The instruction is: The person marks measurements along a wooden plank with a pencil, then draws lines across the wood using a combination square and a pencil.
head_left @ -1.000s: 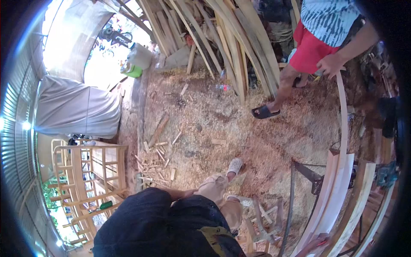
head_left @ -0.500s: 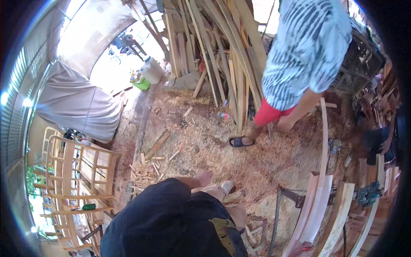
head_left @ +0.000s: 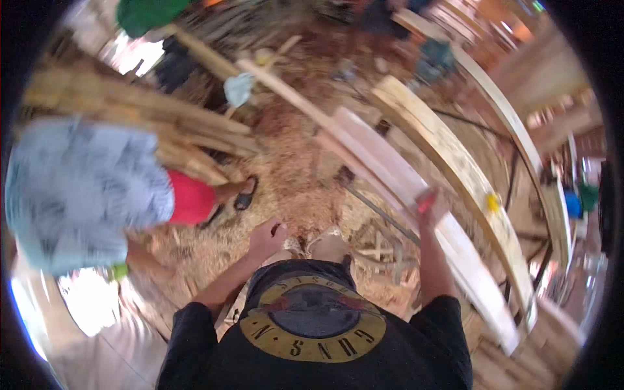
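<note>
Standing left of both hands: a person (head_left: 84, 188) in a patterned shirt and red shorts, well apart from them.
Stacked timber: a heap of planks (head_left: 130, 104) ahead of the left hand and to its left, with neither hand on it.
Left hand: the hand (head_left: 265, 239) hangs before the body, loosely curled and well apart from the right; I can't tell whether it holds anything.
Floor: shavings (head_left: 279, 156) thickly strewn ahead of the left hand, so I'd guess plenty of cutting is done.
Long strip: the narrow strip (head_left: 286, 96) runs from beyond the hands back toward the right one, along the board's left edge. It looks already cut; I can't tell whether it is fixed.
Pale board: the board (head_left: 478, 286) lies lengthwise under the right hand, already set out, its faces seemingly sawn flat.
Right hand: the blurred hand (head_left: 434, 211) seems clamped on a small red object (head_left: 426, 203) over the board; contact with the wood is unclear.
Thick beam: the beam (head_left: 445, 140), right of that hand, bears a yellow object (head_left: 492, 203); I'd judge it waiting its turn.
Outer timber: another length (head_left: 500, 107) farther right, untouched by either hand.
</note>
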Available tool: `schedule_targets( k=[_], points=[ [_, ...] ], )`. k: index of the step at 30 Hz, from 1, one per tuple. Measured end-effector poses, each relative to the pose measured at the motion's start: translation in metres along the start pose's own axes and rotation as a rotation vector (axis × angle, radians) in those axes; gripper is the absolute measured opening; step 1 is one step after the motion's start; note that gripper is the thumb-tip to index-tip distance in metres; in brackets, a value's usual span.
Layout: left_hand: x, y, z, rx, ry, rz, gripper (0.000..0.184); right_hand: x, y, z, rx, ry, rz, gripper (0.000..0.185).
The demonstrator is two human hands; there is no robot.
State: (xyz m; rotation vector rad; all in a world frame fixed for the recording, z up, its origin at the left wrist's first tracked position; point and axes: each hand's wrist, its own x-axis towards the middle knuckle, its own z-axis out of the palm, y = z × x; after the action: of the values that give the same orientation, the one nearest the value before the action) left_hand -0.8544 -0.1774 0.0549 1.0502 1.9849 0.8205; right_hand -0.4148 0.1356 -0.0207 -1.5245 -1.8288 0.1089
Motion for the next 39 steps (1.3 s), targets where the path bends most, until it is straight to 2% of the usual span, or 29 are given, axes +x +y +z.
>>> schedule_targets(
  k=[1,3,5,8,11,13,15,16,18,19,21,22,24,26,27,28,29,31,34,37,39],
  points=[
    [0.006,0.028,-0.001,0.000,-0.046,0.040,0.027,-0.006,0.014,0.003,0.250,-0.071,0.364,0.020],
    [0.016,0.079,-0.002,-0.013,-0.123,0.178,0.021,-0.012,-0.010,0.007,-0.303,-0.039,0.080,0.028],
    [0.019,0.156,-0.010,-0.082,-0.185,0.469,0.016,-0.014,0.004,0.010,-0.286,-0.043,0.099,0.036],
    [0.006,0.282,-0.041,-0.117,-0.225,0.974,0.012,-0.015,-0.002,0.005,-0.330,-0.085,0.093,0.034],
    [-0.013,0.372,-0.084,-0.073,-0.515,1.311,0.026,-0.014,-0.005,0.006,-0.283,-0.064,0.107,0.033],
    [-0.028,0.420,-0.101,0.069,-0.641,1.299,0.038,-0.014,-0.005,0.008,-0.305,-0.042,0.094,0.033],
    [-0.038,0.432,-0.086,0.037,-0.551,1.329,0.032,-0.015,-0.007,0.006,-0.307,-0.049,0.096,0.034],
    [-0.032,0.429,-0.068,-0.097,-0.459,1.476,0.022,-0.015,-0.008,0.007,-0.293,-0.043,0.090,0.035],
    [-0.026,0.428,-0.029,-0.286,-0.325,1.602,0.016,-0.015,-0.003,-0.001,-0.290,-0.033,0.092,0.037],
    [-0.026,0.429,-0.008,-0.323,-0.289,1.586,0.026,-0.015,-0.003,-0.002,-0.289,-0.035,0.099,0.038],
    [-0.003,0.427,-0.002,-0.192,-0.584,1.567,0.040,-0.009,-0.022,-0.005,-0.283,-0.038,0.106,0.039],
    [0.016,0.425,-0.004,-0.038,-0.921,1.538,0.046,-0.007,-0.024,-0.001,-0.275,-0.049,0.123,0.038],
    [0.063,0.389,0.020,0.158,-1.040,1.482,0.045,-0.010,-0.022,-0.001,-0.281,-0.064,0.180,0.036],
    [0.134,0.342,0.040,0.331,-0.873,1.317,0.037,-0.011,-0.019,-0.003,-0.265,-0.071,0.192,0.036],
    [0.170,0.321,0.052,0.308,-0.734,1.140,0.028,-0.011,-0.018,-0.003,-0.268,-0.070,0.185,0.036],
    [0.212,0.304,0.052,0.551,-0.734,0.925,0.041,-0.014,-0.018,-0.003,-0.265,-0.077,0.175,0.036],
    [0.255,0.268,0.055,0.681,-0.544,1.047,0.053,-0.012,-0.022,-0.006,-0.261,-0.092,0.173,0.035],
    [0.311,0.250,0.049,0.877,-0.599,0.826,0.067,-0.011,-0.024,-0.011,-0.270,-0.081,0.171,0.035],
    [0.364,0.227,0.042,1.023,-0.632,0.758,0.078,-0.013,-0.018,-0.006,-0.220,-0.111,0.204,0.042],
    [0.393,0.230,0.054,0.969,-0.816,0.695,0.087,-0.007,-0.032,-0.014,-0.259,-0.065,0.176,0.044],
    [0.383,0.243,0.063,0.969,-0.857,0.754,0.091,-0.003,-0.040,-0.018,-0.272,-0.088,0.179,0.045]
  ],
)
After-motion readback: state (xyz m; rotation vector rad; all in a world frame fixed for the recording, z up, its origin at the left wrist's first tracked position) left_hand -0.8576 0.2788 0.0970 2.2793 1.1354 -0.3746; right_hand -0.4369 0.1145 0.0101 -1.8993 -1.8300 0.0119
